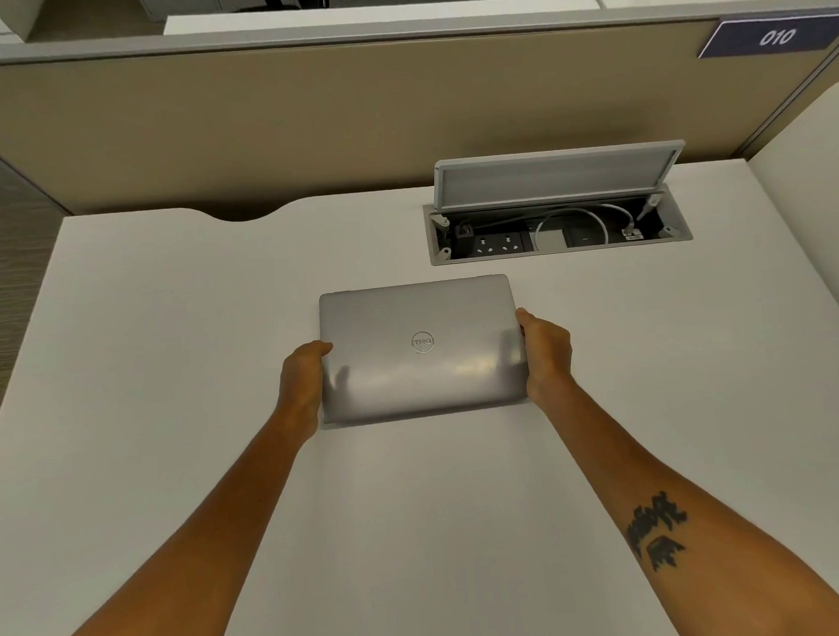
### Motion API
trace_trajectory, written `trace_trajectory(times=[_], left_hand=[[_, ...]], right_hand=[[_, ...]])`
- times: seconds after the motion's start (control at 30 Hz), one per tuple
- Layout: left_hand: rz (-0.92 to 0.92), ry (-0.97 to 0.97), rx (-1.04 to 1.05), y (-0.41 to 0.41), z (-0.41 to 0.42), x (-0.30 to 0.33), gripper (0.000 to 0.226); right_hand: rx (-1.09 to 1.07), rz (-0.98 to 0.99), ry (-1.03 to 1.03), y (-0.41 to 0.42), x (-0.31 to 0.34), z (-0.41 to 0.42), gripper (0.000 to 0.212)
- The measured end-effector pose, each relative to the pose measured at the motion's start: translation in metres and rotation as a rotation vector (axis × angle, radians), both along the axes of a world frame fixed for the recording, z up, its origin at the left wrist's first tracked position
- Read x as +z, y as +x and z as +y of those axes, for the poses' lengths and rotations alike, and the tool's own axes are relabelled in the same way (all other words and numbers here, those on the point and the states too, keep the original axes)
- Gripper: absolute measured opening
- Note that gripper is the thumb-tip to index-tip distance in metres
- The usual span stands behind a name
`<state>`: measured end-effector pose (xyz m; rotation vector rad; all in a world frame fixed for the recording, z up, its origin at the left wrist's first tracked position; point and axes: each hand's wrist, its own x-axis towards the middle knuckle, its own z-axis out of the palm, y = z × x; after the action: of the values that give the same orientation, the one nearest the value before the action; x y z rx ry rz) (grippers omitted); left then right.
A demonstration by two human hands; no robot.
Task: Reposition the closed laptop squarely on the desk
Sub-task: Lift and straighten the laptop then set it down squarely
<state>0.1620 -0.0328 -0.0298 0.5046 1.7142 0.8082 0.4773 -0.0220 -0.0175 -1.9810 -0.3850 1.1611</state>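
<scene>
Now both hands grip the closed laptop (421,349) by its side edges: left hand (301,380) on left edge, right hand (546,355) on right. Laptop sits mid-desk (165,331), just in front of open cable box (556,232), edges approx. square w/ desk.

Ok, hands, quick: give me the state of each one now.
Left hand: closed on the left edge of the closed silver metal laptop.
Right hand: closed on the laptop's right edge.
</scene>
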Motion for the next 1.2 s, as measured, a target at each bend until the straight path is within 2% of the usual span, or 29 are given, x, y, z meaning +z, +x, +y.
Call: trace_trajectory(times=[0.13, 0.6, 1.2], left_hand=[[-0.008, 0.004, 0.007, 0.001, 0.001, 0.001, 0.045], [0.012, 0.004, -0.020, -0.001, 0.001, 0.002, 0.046], [0.004, -0.011, -0.004, 0.001, 0.000, 0.004, 0.042]], right_hand=[[0.000, -0.001, 0.017, 0.000, 0.000, 0.000, 0.026], [0.012, -0.002, 0.030, -0.004, 0.004, -0.003, 0.034], [0.031, -0.008, 0.011, -0.007, 0.011, -0.005, 0.031]])
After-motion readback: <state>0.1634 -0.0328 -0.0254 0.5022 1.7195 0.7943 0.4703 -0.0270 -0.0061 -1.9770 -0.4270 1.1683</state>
